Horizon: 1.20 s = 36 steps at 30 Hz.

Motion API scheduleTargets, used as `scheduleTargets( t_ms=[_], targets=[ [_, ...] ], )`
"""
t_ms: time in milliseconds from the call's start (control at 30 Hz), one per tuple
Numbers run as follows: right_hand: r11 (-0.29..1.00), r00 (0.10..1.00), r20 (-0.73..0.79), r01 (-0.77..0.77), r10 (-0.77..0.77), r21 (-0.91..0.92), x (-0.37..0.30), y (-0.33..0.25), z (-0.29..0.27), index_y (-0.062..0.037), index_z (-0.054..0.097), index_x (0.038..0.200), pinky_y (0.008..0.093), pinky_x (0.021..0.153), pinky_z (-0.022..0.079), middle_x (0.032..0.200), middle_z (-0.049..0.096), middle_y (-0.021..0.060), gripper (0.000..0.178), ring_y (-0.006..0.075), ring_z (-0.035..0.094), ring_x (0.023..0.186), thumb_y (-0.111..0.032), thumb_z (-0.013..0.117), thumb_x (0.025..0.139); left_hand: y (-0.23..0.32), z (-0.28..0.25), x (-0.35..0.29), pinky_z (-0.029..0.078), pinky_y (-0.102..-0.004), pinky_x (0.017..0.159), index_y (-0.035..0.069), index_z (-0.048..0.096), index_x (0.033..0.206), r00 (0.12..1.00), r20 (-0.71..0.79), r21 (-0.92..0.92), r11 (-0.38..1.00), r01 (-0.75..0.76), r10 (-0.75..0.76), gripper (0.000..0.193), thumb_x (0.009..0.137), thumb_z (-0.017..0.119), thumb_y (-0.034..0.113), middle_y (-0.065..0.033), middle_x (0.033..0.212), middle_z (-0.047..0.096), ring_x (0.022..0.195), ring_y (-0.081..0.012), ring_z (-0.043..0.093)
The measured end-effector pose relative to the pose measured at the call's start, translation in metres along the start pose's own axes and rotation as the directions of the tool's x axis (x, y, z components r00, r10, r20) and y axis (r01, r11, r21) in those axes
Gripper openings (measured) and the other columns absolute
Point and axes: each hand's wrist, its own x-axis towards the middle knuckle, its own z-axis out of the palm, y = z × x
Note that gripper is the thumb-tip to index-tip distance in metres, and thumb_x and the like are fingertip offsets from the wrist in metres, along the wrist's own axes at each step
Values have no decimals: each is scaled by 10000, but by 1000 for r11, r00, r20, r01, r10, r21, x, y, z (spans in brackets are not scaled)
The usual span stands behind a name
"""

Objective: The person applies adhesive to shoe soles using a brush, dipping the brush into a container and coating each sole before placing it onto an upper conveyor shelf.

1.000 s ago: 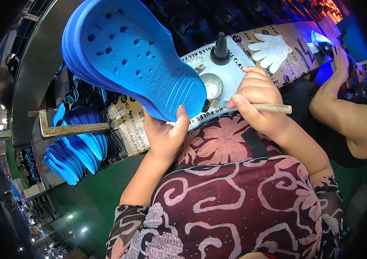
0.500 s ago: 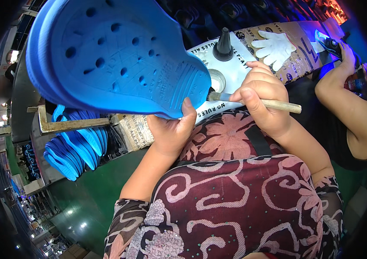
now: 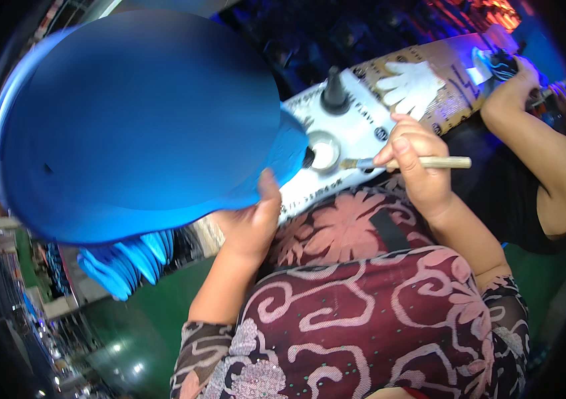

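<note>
A brown-covered counter (image 3: pixel 457 90) is running behind everything, partly blocked from sight by a smooth, rounded blue shoe (image 3: pixel 143 126). The person's left hand (image 3: pixel 246 223) is gripping the shoe's narrow end, thumb pressing, other fingers mostly hidden. Flat blue pieces (image 3: pixel 123 266) are showing below. A limp white glove (image 3: pixel 411 86) is lying beyond the right hand (image 3: pixel 423 159), whose fingers are pinching a wooden-handled brush (image 3: pixel 448 161). A black, cone-topped bottle (image 3: pixel 335 96) is standing near a round dish (image 3: pixel 325 153).
</note>
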Motion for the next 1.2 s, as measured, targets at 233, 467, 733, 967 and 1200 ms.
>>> scheduleTargets(
  t_ms=[233,467,733,967,1200],
  targets=[
    [972,957,-189,-198,220,129,-30,30,-37,-23,649,675,329,835,438,647,623,54,356,178,574,655,-179,483,948,66,2,41,501,-332,720,-96,293,1338,860,398,-263,858,441,-320,665,782,621,62,-215,1122,572,863,-248,618],
    [910,847,-338,-361,411,203,-72,57,-89,-27,671,685,330,592,419,583,573,64,289,185,554,585,-127,534,918,97,212,143,534,-263,631,8,387,1352,404,911,-136,866,482,-82,690,760,687,198,-79,1070,593,806,-138,623],
    [837,787,-312,-435,533,332,-66,56,-104,27,622,720,252,576,432,669,597,63,352,116,535,586,-165,463,968,153,412,236,569,-278,710,22,12,1458,833,530,-740,396,545,-157,869,837,620,-4,-163,974,548,862,-272,646],
    [808,826,-145,-470,544,355,-53,70,-73,19,664,723,258,581,424,614,588,48,451,109,526,586,-263,441,995,7,176,118,482,-324,721,18,402,1345,668,738,-227,895,383,-99,469,953,566,218,-87,825,574,744,-152,555],
    [965,984,87,-173,159,195,11,52,11,-1,647,685,330,793,413,825,549,95,560,196,521,813,-280,287,1012,-27,-164,-30,501,-262,704,19,574,1198,840,-20,385,771,507,-542,373,840,656,83,-50,872,646,764,-110,605]
  ],
)
